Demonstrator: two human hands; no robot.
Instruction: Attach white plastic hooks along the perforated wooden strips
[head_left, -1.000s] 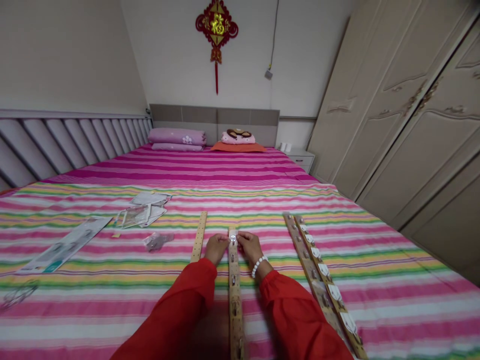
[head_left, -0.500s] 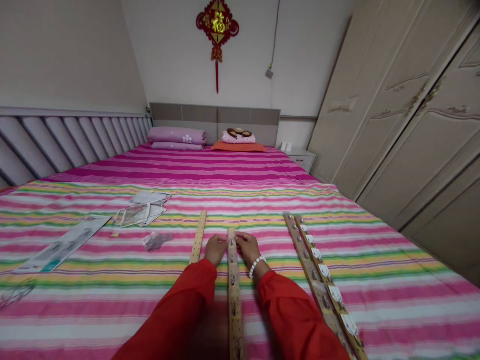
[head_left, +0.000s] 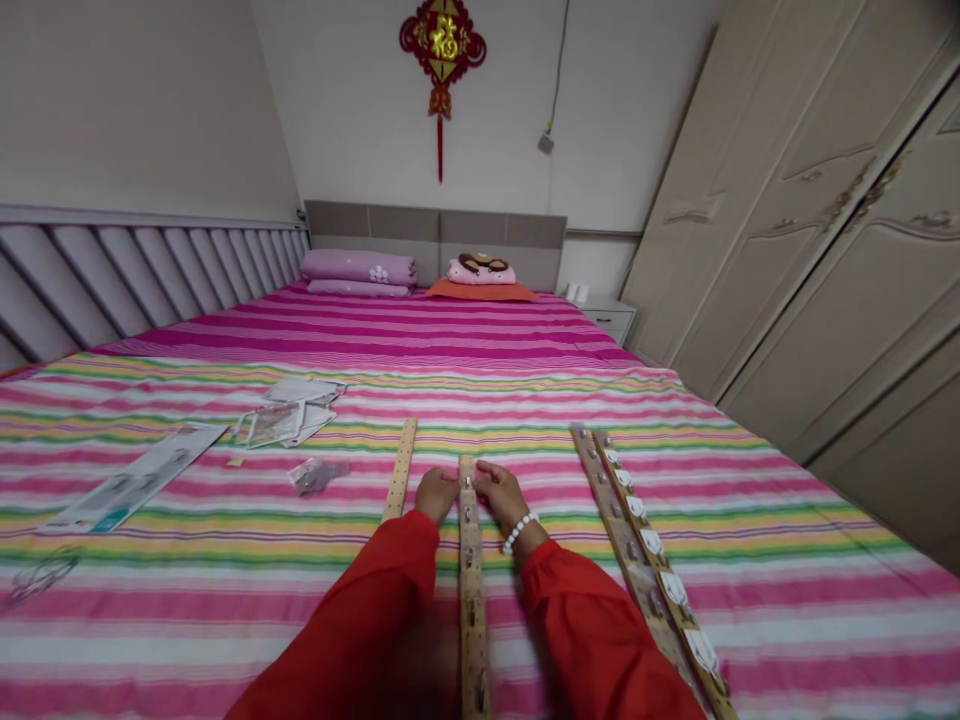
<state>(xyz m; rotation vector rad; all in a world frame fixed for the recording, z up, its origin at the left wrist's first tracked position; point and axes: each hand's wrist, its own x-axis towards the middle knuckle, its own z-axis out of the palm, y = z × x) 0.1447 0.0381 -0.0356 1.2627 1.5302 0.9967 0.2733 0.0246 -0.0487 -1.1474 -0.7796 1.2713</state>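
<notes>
A narrow wooden strip (head_left: pixel 471 575) lies lengthwise before me on the striped bedspread, with several small metal hooks on clear backings along it. At its far end, my left hand (head_left: pixel 436 494) has its fingers closed at the left edge, beside the farthest hook (head_left: pixel 466 482). My right hand (head_left: pixel 501 494), with a white bead bracelet (head_left: pixel 519 532) at the wrist, has bent, closed fingers against the right edge by the same hook. Whatever may be between the right fingertips is too small to make out. Left of my hands lies a bare wooden strip with holes (head_left: pixel 400 468).
Two more hook-bearing strips lie to the right, one with clear backings (head_left: pixel 616 520), one with white backings (head_left: pixel 651 542). On the left are a long package (head_left: pixel 142 478), a small clear packet (head_left: pixel 316 476), flat packets (head_left: pixel 289 420) and a thin wire-like bundle (head_left: pixel 45 575).
My right fingers have drawn back slightly from the top of the strip toward its right edge, showing the farthest hook more plainly. The left hand stays at the strip; the view has shifted slightly.
</notes>
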